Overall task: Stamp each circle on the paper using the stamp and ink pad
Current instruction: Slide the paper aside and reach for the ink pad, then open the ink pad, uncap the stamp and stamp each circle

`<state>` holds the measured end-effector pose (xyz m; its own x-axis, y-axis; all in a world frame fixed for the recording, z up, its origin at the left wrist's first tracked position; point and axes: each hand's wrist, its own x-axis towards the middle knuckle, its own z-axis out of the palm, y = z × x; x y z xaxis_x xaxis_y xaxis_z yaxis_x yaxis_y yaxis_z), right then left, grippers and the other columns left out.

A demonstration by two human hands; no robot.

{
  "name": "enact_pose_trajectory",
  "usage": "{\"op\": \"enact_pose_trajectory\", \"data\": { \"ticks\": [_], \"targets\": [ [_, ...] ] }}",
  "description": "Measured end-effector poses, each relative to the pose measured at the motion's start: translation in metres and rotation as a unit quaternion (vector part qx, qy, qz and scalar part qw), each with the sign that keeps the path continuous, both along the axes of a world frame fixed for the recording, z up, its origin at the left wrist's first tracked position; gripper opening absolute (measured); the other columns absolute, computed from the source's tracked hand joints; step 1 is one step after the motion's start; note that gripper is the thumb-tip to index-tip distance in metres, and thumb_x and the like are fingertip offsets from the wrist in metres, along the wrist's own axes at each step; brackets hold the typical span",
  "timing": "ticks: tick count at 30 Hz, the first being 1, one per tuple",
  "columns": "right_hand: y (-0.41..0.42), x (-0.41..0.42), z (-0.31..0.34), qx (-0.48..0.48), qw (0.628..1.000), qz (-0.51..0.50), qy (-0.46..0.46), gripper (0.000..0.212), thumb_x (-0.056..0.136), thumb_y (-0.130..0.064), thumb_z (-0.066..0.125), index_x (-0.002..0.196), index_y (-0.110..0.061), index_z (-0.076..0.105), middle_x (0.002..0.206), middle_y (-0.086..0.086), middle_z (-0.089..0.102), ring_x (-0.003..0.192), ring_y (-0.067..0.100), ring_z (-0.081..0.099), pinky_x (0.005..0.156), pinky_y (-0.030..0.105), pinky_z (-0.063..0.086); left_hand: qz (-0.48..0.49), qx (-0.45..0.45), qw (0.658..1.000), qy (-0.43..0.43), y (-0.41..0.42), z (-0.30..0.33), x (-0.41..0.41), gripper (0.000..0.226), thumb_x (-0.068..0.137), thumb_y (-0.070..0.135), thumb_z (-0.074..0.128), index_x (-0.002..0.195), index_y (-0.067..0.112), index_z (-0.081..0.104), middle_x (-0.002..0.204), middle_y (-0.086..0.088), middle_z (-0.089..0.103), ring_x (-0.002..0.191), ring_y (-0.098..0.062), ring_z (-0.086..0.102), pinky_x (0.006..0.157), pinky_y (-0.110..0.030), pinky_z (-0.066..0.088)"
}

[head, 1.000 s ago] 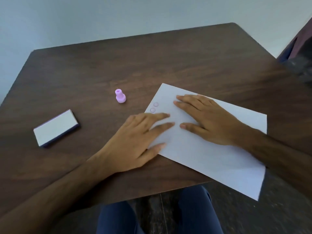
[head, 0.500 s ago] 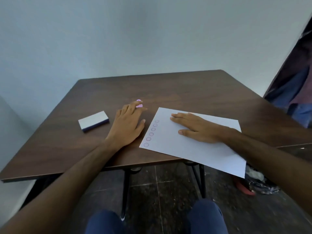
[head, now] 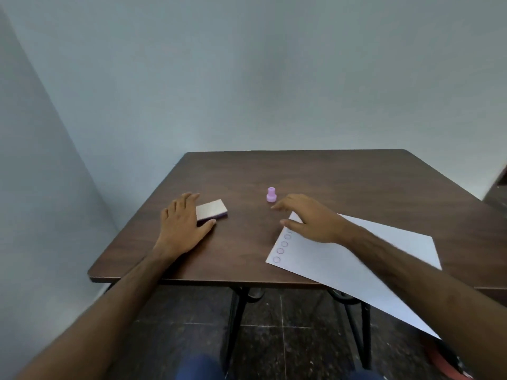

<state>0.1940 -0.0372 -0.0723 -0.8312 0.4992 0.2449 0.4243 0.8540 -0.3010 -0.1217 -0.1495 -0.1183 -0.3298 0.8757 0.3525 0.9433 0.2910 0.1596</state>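
Note:
A small pink stamp (head: 271,195) stands upright on the dark wooden table (head: 343,182). A flat ink pad (head: 212,209), closed, with a white lid and purple base, lies to its left. My left hand (head: 182,226) rests flat beside the pad, thumb and fingers touching its left side. A white paper (head: 356,259) with a column of purple circles (head: 282,246) along its left edge lies at the right and overhangs the table's front. My right hand (head: 310,222) hovers over the paper's far left corner, fingers spread, just short of the stamp.
The table stands in a corner of pale walls. Dark tiled floor and black table legs (head: 236,319) show below the front edge. My knees in blue trousers (head: 203,368) are at the bottom. A red object (head: 444,363) lies on the floor at the right.
The camera tilted up and back. My left hand moved from the stamp leftward to the ink pad. My right hand lifted off the paper and moved toward the stamp.

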Motion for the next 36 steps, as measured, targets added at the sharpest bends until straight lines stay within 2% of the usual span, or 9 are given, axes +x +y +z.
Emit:
{"op": "enact_pose_trajectory", "data": {
  "ticks": [3, 7, 11, 15, 22, 27, 31, 34, 36],
  "targets": [
    [-0.004, -0.033, -0.001, -0.003, 1.0, 0.015, 0.013, 0.035, 0.096, -0.025, 0.062, 0.13, -0.016, 0.062, 0.128, 0.002, 0.065, 0.117, 0.019, 0.057, 0.105, 0.037, 0.042, 0.004, -0.003, 0.998, -0.059, 0.004, -0.002, -0.01, 0.071, 0.09, 0.055, 0.059, 0.146, 0.014, 0.042, 0.141, -0.012, 0.053, 0.129, -0.033, 0.048, 0.105, -0.05, 0.036],
    [-0.006, -0.059, 0.002, 0.005, 0.999, 0.015, 0.036, 0.032, 0.095, -0.022, 0.062, 0.126, -0.015, 0.063, 0.124, 0.002, 0.064, 0.114, 0.017, 0.057, 0.102, 0.037, 0.045, -0.085, 0.003, 0.995, -0.052, 0.004, -0.001, -0.011, 0.049, 0.093, 0.048, 0.062, 0.131, 0.017, 0.057, 0.124, -0.009, 0.059, 0.116, -0.028, 0.053, 0.097, -0.041, 0.04],
    [-0.007, -0.062, 0.001, -0.01, 0.998, 0.024, 0.056, 0.035, 0.093, -0.027, 0.067, 0.125, -0.014, 0.064, 0.125, 0.001, 0.062, 0.118, 0.015, 0.053, 0.105, 0.03, 0.039, -0.234, -0.034, 0.97, -0.058, 0.002, 0.004, 0.011, 0.047, 0.093, 0.054, 0.058, 0.133, 0.029, 0.054, 0.128, 0.003, 0.055, 0.12, -0.017, 0.049, 0.101, -0.04, 0.039],
    [-0.011, -0.05, -0.004, -0.023, 0.997, 0.078, 0.007, 0.044, 0.089, -0.043, 0.071, 0.125, -0.018, 0.064, 0.12, -0.003, 0.061, 0.111, 0.009, 0.052, 0.098, 0.024, 0.04, -0.302, -0.035, 0.951, -0.048, 0.007, 0.0, 0.038, 0.052, 0.092, 0.061, 0.052, 0.136, 0.032, 0.051, 0.13, 0.007, 0.053, 0.121, -0.011, 0.047, 0.1, -0.034, 0.038],
    [-0.008, -0.037, -0.011, 0.003, 0.998, 0.063, -0.021, 0.036, 0.089, -0.034, 0.073, 0.122, -0.019, 0.068, 0.125, -0.001, 0.063, 0.116, 0.015, 0.055, 0.099, 0.031, 0.045, -0.312, -0.006, 0.946, -0.082, 0.008, -0.003, 0.038, 0.053, 0.091, 0.053, 0.06, 0.14, 0.034, 0.051, 0.131, 0.009, 0.055, 0.123, -0.007, 0.045, 0.104, -0.03, 0.035],
    [-0.004, -0.038, -0.009, -0.015, 0.998, 0.064, -0.014, 0.033, 0.091, -0.029, 0.072, 0.122, -0.017, 0.072, 0.124, 0.0, 0.069, 0.096, 0.004, 0.055, 0.091, 0.022, 0.046, -0.309, 0.001, 0.944, -0.112, 0.007, -0.002, 0.038, 0.055, 0.089, 0.052, 0.063, 0.139, 0.032, 0.052, 0.133, 0.013, 0.056, 0.125, -0.004, 0.046, 0.106, -0.032, 0.036],
    [-0.003, -0.038, -0.001, -0.029, 0.998, 0.043, -0.022, 0.033, 0.096, -0.029, 0.065, 0.127, -0.019, 0.07, 0.127, -0.002, 0.072, 0.111, 0.013, 0.066, 0.099, 0.034, 0.049, -0.31, 0.006, 0.943, -0.119, 0.006, -0.001, 0.038, 0.051, 0.088, 0.048, 0.068, 0.135, 0.031, 0.055, 0.131, 0.014, 0.059, 0.122, -0.004, 0.049, 0.106, -0.034, 0.038],
    [-0.003, -0.041, 0.005, -0.013, 0.999, 0.03, -0.023, 0.031, 0.102, -0.028, 0.055, 0.129, -0.022, 0.069, 0.117, -0.001, 0.076, 0.101, 0.015, 0.07, 0.089, 0.034, 0.053, -0.312, 0.013, 0.942, -0.125, 0.006, 0.0, 0.039, 0.054, 0.089, 0.051, 0.065, 0.137, 0.031, 0.053, 0.133, 0.015, 0.06, 0.121, -0.003, 0.052, 0.104, -0.033, 0.041],
    [-0.002, -0.043, 0.008, 0.05, 0.998, 0.004, -0.025, 0.03, 0.104, -0.029, 0.048, 0.125, -0.026, 0.07, 0.109, -0.002, 0.077, 0.093, 0.017, 0.069, 0.078, 0.033, 0.052, -0.312, 0.011, 0.938, -0.147, 0.006, 0.001, 0.04, 0.056, 0.09, 0.054, 0.062, 0.14, 0.034, 0.048, 0.135, 0.015, 0.059, 0.12, -0.001, 0.052, 0.102, -0.028, 0.042]
  ]
}}
